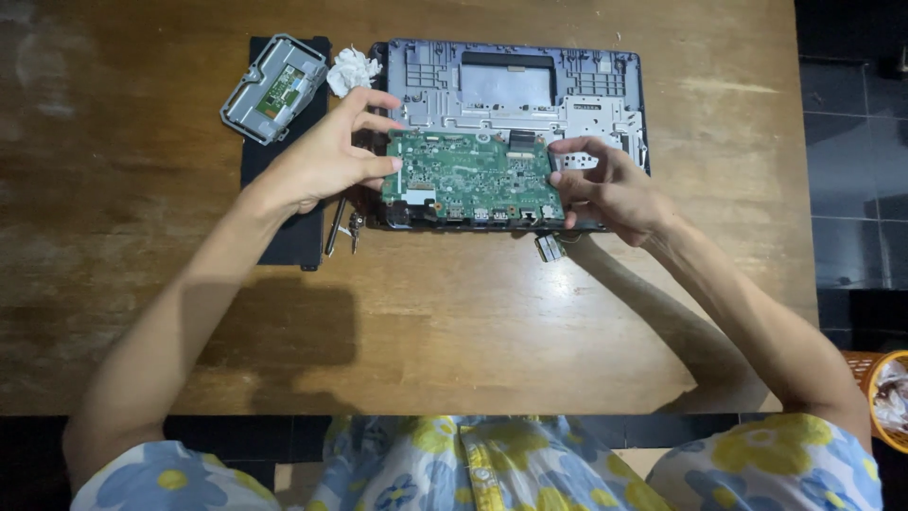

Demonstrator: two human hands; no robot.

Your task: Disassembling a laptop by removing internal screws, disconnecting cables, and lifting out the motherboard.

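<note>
- The green board (468,178) sits in the near half of the open laptop shell (530,90), mid-table (454,312).
- The left hand (322,161) pinches the board's left edge, fingers together on it; the right hand (610,185) grips the right edge likewise.
- The step looks like lifting or seating the board; either needs level, even force.
- Far left: a grey metal part (274,87) on a black mat (284,227), with crumpled tissue (353,69).
- Right, an orange basket (884,397), contents unclear.

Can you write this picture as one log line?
left hand: grips circuit board left edge | right hand: grips right edge | board over laptop shell
</note>
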